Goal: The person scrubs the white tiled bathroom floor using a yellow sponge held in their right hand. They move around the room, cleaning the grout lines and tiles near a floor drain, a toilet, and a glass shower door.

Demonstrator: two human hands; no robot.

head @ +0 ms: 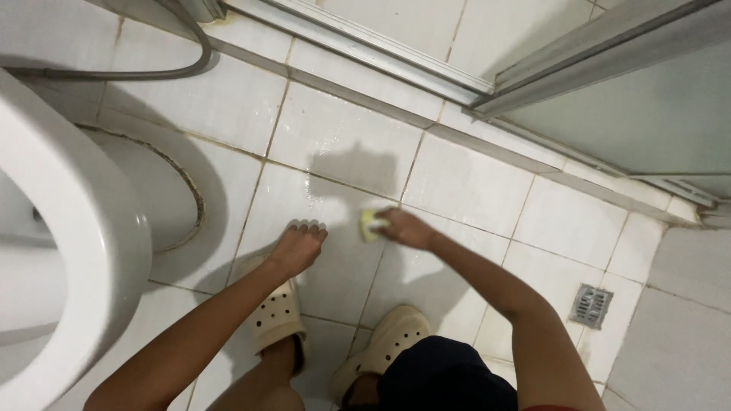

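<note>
I am crouched over a white tiled bathroom floor (343,144). My right hand (405,228) presses a small yellow sponge (371,225) onto a wet tile near a grout line. My left hand (298,247) rests flat on the floor with fingers spread, a little left of the sponge and holding nothing. Both my feet wear cream clogs (278,313), planted just behind my hands.
A white toilet (68,228) fills the left side, with a grey hose (152,72) behind it. A raised tiled threshold and metal shower door frame (533,68) run across the top right. A square metal floor drain (591,306) lies at right.
</note>
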